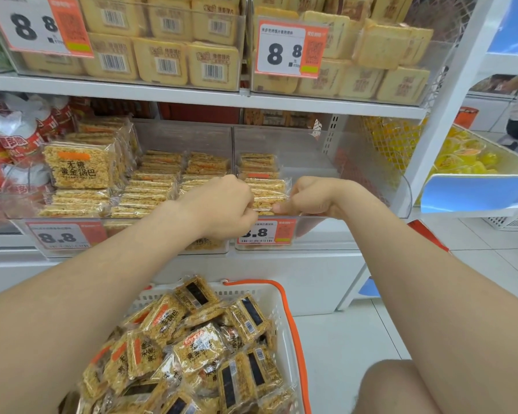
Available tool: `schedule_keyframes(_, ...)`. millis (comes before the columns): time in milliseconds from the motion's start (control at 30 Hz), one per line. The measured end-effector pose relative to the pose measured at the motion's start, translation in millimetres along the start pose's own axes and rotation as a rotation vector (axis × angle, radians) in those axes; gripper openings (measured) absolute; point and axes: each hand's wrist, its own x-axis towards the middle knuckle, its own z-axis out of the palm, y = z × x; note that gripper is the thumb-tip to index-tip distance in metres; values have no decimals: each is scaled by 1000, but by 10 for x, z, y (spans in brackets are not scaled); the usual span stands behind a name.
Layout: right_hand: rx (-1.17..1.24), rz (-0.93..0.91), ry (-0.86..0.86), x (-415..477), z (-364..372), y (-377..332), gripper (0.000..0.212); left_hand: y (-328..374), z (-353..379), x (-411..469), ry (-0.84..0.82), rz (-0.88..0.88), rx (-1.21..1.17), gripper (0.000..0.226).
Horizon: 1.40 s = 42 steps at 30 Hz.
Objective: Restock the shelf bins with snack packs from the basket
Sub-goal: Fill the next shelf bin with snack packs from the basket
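- Right at six o'clock, the white basket (292, 324) with its orange handle sits close under the person, heaped with rice-crust snack packs (198, 348). There's plenty left to shelve, so I'd call the job early to midway.
- Up at centre, both arms reach to the middle shelf. The left grip (222, 204) has its fingers curled down over the nine o'clock end of a small stack (268, 194) of packs. The right grip (314, 198) pinches the three o'clock end with thumb and curled fingers.
- Squeezing from both ends looks like the way to keep the slippery wrappers squared up as one block.
- The stack hangs just inside the front rim of the right bin (281, 138). Whether it touches the bin floor, I cannot tell.
- That bin is mostly bare, with only a short row (257, 165) at twelve o'clock of the stack, so this is clearly where stock is needed.
- At nine o'clock, the left bin (186, 135) is packed tight with packs on edge and one display pack (78, 167) propped face-out. That's the pattern to copy.
- A price tag (269, 233) at six o'clock of the grips is half hidden behind the left one.
- Far off at twelve o'clock, the upper shelf bins (168, 82) hold pale square packs.
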Motion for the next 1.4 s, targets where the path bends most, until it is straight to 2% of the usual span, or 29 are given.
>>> schedule_keyframes(33, -19, 0, 29, 0, 31, -10, 14, -2, -5, -7, -1, 13, 8, 37)
schedule_keyframes(167, -48, 75, 92, 36, 145, -33, 36, 39, -26, -44, -29, 8, 27, 29)
schedule_keyframes(267, -27, 38, 319, 32, 193, -98, 26, 35, 8, -76, -49, -9, 64, 27)
schedule_keyframes(333, -28, 10, 399, 42, 262, -170, 20, 11, 23, -99, -23, 10, 76, 33)
schedule_keyframes(467, -143, -55, 332, 114, 411, -283, 17, -33, -23, -163, 45, 40, 25, 32)
schedule_keyframes(600, -208, -79, 340, 119, 429, -209, 29, -58, -71, -273, 91, 55, -54, 46)
schedule_keyframes(700, -336, -126, 525, 52, 484, -125, 24, -49, -84, -361, 199, 34, -100, 32)
schedule_keyframes(767, -375, -289, 679, -71, 516, -148, 24, -22, -123, -423, 260, -5, -79, 18)
schedule_keyframes(800, -355, -374, 697, -158, 527, -185, 24, 1, -143, -459, 264, -25, -63, 13)
schedule_keyframes(900, -383, -499, 570, -455, 604, -268, 26, 24, -99, -569, 146, -84, -50, 10)
schedule_keyframes(967, -479, -486, 345, -628, 736, -252, 25, 63, 8, -635, -25, -103, -111, 16)
schedule_keyframes(1067, -562, -320, -92, -745, 989, -100, 26, 140, 298, -702, -271, -90, -172, 26)
schedule_keyframes(1167, -776, -139, -368, -691, 1244, 90, 26, 252, 735, -797, -511, -25, -137, 27)
schedule_keyframes(1267, -937, -62, -450, -671, 1414, 158, 20, 444, 1171, -965, -690, 54, -65, 31)
schedule_keyframes(1333, -983, -54, -420, -644, 1433, 152, 20, 604, 1389, -1083, -742, 107, -33, 33)
schedule_keyframes(1400, -991, -58, -344, -591, 1394, 133, 14, 759, 1595, -1164, -727, 100, -34, 38)
